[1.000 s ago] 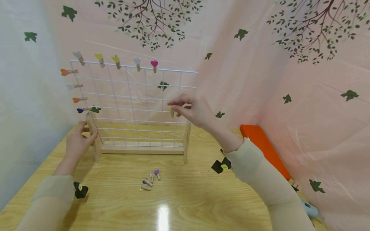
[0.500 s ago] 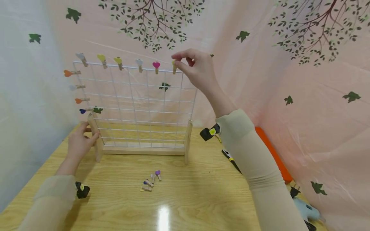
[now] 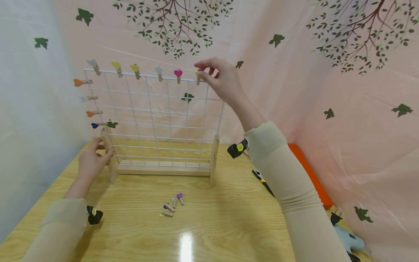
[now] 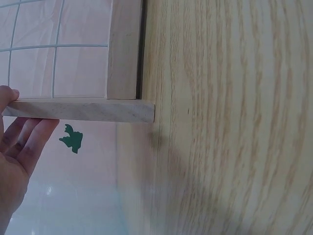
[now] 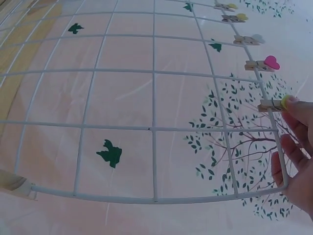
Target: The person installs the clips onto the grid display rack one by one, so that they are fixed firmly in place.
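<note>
A white wire grid [image 3: 158, 116] stands upright in a wooden stand [image 3: 163, 170]. My right hand [image 3: 222, 78] pinches a small clothespin [image 3: 198, 80] with a yellow heart at the grid's top wire, toward the right. In the right wrist view that clothespin [image 5: 270, 105] straddles the edge wire, its heart partly under the thumb. Left of it, a pink-heart clothespin [image 3: 178, 75] and several others sit along the top. More are clipped down the left side, among them an orange-heart one [image 3: 78, 82]. My left hand [image 3: 91, 162] grips the stand's left upright [image 4: 83, 109] between thumb and fingers.
Several loose clothespins, including a purple-heart one [image 3: 180, 198], lie on the wooden table [image 3: 140, 233] before the stand. Pliers [image 3: 262, 181], an orange case [image 3: 309, 174] and a light blue tool [image 3: 348, 238] are at the right. A leaf-printed curtain [image 3: 278, 91] hangs behind.
My right hand has risen from in front of the grid to its top wire with the yellow-heart clothespin, then stayed there. The left hand keeps its hold on the stand.
</note>
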`<state>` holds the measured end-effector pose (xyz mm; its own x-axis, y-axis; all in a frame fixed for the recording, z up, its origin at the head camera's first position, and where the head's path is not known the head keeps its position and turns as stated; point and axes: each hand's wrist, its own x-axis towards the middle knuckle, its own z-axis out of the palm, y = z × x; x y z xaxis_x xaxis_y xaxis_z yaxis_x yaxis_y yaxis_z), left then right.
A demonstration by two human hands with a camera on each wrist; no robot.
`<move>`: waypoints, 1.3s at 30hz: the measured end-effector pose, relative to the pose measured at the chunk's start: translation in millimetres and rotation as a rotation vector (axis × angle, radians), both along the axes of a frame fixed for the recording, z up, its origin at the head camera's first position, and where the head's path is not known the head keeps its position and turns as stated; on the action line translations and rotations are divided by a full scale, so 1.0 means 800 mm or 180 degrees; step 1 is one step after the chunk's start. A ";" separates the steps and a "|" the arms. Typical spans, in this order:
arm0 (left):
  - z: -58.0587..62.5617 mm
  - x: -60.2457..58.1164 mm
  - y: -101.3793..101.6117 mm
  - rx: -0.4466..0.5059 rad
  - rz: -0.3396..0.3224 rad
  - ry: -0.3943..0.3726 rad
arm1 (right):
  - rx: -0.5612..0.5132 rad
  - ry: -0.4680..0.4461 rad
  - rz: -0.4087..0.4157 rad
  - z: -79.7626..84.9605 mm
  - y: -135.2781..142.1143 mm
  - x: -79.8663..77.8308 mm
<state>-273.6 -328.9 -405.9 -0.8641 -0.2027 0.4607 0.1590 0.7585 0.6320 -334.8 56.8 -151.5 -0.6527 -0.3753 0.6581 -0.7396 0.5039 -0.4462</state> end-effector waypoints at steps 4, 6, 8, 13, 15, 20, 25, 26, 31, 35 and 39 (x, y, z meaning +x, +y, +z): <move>0.000 0.000 0.000 -0.0036 0.0016 -0.0011 | -0.0084 0.0329 0.0096 -0.003 0.005 0.010; 0.001 0.000 0.001 -0.0057 0.0027 0.0005 | -0.0148 0.0497 0.0213 -0.006 0.008 0.021; 0.001 0.000 0.002 -0.0083 0.0040 0.0023 | -0.0162 0.0619 0.0412 -0.015 0.009 0.035; 0.002 0.003 0.003 -0.0183 0.0053 0.0108 | 0.0145 0.0735 0.0993 -0.068 0.005 0.058; 0.003 0.003 0.003 -0.0214 0.0052 0.0111 | 0.0350 0.0641 0.1131 -0.102 0.001 0.060; 0.004 0.003 0.003 -0.0202 0.0054 0.0009 | 0.0917 0.0005 0.1139 -0.195 -0.004 0.065; 0.002 0.002 0.003 -0.0196 0.0090 -0.0041 | 0.1289 -0.0678 0.1192 -0.277 -0.004 0.068; 0.002 0.001 0.004 -0.0197 0.0092 -0.0038 | 0.1321 -0.0792 0.1234 -0.291 -0.004 0.068; 0.001 0.001 0.006 -0.0206 0.0078 0.0012 | 0.1455 -0.1178 0.1361 -0.344 -0.009 0.068; 0.001 0.001 0.006 -0.0191 0.0086 0.0033 | 0.1470 -0.1419 0.1343 -0.370 -0.016 0.070; 0.001 0.001 0.006 -0.0168 0.0119 -0.0017 | 0.1505 -0.1401 0.1275 -0.388 -0.022 0.071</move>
